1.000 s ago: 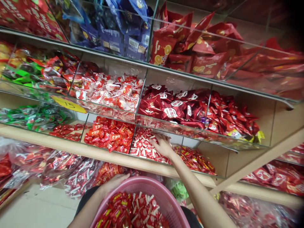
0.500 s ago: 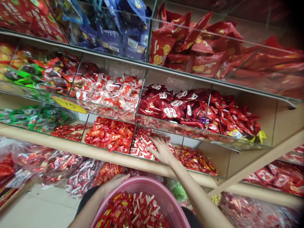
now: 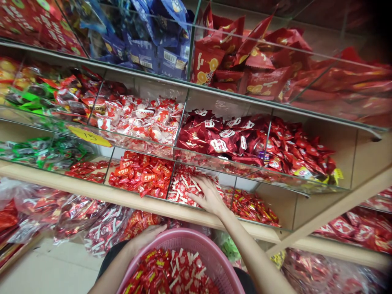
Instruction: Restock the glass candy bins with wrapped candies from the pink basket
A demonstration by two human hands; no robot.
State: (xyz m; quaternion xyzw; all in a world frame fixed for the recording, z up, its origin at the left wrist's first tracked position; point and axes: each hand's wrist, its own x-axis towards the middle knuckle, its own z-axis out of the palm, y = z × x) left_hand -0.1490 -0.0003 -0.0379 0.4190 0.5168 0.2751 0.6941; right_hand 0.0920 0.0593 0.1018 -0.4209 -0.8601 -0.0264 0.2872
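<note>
My right hand (image 3: 208, 196) lies palm down on red-and-white wrapped candies (image 3: 180, 185) in a bottom-shelf compartment, its fingers spread; what is under the palm is hidden. At the bottom centre a pink plastic basket (image 3: 226, 255) holds red-and-yellow candies (image 3: 150, 267) on its left side and red-and-white ones (image 3: 190, 269) on its right. My left hand (image 3: 150, 237) rests against the basket's upper left rim, its fingers closed around the edge.
Glass dividers and a wooden shelf edge (image 3: 137, 204) border the bottom compartments. Above are maroon packets (image 3: 220, 139) and a yellow price tag (image 3: 88, 135). Bagged candies (image 3: 107, 228) lie beneath the shelf. A slanting wooden board (image 3: 337, 208) stands at right.
My right hand has shifted very slightly on the red-and-white candies. My left hand and the basket look nearly unchanged.
</note>
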